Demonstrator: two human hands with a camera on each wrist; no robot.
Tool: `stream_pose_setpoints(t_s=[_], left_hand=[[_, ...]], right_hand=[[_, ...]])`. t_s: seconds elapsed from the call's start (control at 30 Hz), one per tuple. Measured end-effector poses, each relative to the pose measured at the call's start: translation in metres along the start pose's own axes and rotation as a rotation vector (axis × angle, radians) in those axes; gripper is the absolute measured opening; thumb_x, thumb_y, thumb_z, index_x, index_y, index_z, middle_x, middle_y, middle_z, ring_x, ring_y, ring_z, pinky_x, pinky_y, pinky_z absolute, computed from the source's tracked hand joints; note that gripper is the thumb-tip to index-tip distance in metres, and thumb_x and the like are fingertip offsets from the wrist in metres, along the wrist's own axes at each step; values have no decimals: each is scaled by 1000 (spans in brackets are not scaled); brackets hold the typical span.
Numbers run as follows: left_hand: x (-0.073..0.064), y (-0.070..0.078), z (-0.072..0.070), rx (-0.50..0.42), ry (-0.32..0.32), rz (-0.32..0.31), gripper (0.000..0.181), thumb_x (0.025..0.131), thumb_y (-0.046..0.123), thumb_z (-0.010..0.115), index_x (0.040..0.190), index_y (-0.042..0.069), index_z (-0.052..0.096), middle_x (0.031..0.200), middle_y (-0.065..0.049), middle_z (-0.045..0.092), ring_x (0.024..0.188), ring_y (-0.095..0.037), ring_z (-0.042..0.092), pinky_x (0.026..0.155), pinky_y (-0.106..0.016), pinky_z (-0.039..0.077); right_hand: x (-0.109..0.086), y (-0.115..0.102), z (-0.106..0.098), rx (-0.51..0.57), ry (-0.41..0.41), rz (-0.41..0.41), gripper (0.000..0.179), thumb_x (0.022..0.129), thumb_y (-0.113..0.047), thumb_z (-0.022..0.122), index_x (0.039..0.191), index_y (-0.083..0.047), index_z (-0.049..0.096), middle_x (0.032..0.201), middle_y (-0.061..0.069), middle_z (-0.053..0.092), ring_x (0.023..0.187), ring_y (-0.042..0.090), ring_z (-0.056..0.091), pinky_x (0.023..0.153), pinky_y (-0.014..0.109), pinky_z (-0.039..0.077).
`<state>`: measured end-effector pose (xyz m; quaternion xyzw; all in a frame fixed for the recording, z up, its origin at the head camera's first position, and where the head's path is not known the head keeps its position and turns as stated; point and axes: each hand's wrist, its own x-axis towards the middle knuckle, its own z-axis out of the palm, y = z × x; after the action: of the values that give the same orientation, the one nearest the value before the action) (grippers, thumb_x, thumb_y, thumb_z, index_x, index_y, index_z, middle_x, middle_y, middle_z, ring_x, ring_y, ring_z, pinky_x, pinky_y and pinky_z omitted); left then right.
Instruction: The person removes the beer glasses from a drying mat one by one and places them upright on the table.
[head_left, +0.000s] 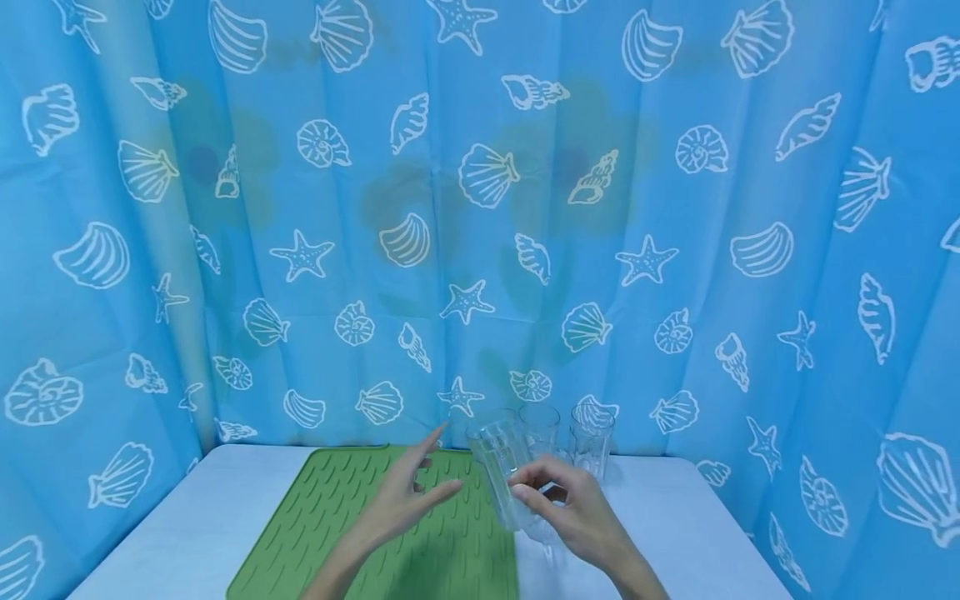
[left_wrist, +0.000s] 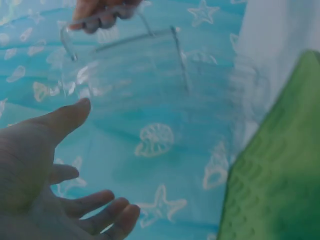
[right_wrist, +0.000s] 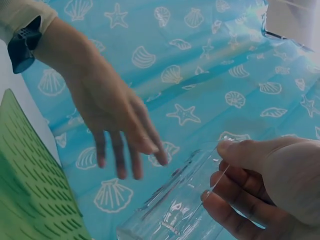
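Head view: the lower rim of the tilted glass (head_left: 504,475) was hidden behind the right hand (head_left: 577,512), whose fingers and thumb were curled around it. That glass was held in the air over the right edge of the green mat (head_left: 360,533), near the back of the table (head_left: 217,517). Its outline was hard to make out against the blue curtain (head_left: 480,208). Three glasses were counted in all: the held one and two upright glasses (head_left: 592,437) standing behind it by the curtain. The left hand (head_left: 401,500) was held open just left of the glass, fingers spread apart, touching nothing. Bare mat was left open to the left; both forearms were cut off at the lower edge.
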<state>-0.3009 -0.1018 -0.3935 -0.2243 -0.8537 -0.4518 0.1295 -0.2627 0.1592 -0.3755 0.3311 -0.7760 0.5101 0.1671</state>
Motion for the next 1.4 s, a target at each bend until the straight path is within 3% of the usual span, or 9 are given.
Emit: stream_pose_setpoints(t_s=[0.1,0.2,0.27,0.5,0.7,0.87,0.97,1.17,1.4], left_hand=[[-9,-11,-6,60,-19,-24,84,88,46,70,156,22,28,151,-18,44,126,-40,52,93,-51,59],[-19,-24,-12,125,-51,-71,84,89,52,66,157,25,25,155,-19,38,136,-48,41,101,-72,46],[-28,-33,-16,159,-78,-103,85,89,55,65,157,25,25,156,-21,35,140,-51,34,105,-78,37],[-49,-61,-34,221,-136,-213,86,88,52,68,155,14,30,151,-32,33,135,-58,35,99,-78,42],[-53,-82,-43,397,-165,-275,87,87,47,70,155,10,29,150,-37,32,133,-65,29,101,-84,31],[-58,-98,-45,456,-232,-380,89,87,53,68,155,11,31,151,-36,31,134,-64,28,99,-88,26],[-61,-106,-48,483,-255,-403,87,87,58,64,153,11,34,151,-34,33,134,-63,29,96,-91,23],[-68,-115,-56,486,-323,-467,80,89,62,58,149,11,43,153,-27,36,136,-65,23,93,-94,13],[-73,-114,-61,472,-391,-543,81,86,66,58,146,12,48,154,-23,37,139,-61,21,93,-94,7]], right_hand=[[-3,1,-4,20,10,16,11,97,-18,62,103,-11,69,92,6,68,73,9,61,62,28,64],[-6,2,-10,32,23,33,11,98,-17,61,104,-10,67,91,7,66,74,12,61,62,29,63],[-8,2,-15,29,32,40,10,98,-16,61,104,-11,66,91,7,66,74,12,60,62,29,63],[-14,3,-30,20,59,47,10,98,-14,60,105,-10,66,94,8,67,76,14,62,63,27,63],[-16,5,-37,-1,114,44,11,99,-13,60,105,-8,67,95,8,67,79,14,64,63,26,63],[-19,8,-41,-35,176,112,11,98,-18,62,104,-12,68,97,4,67,83,9,65,67,26,65],[-21,10,-45,-56,204,141,11,97,-20,63,104,-13,68,97,3,67,83,10,65,68,27,65],[-24,13,-53,-109,242,203,14,97,-26,62,105,-15,68,97,1,67,83,10,64,68,26,65],[-30,17,-60,-132,296,238,20,98,-29,62,110,-14,68,104,2,67,90,5,64,71,26,64]])
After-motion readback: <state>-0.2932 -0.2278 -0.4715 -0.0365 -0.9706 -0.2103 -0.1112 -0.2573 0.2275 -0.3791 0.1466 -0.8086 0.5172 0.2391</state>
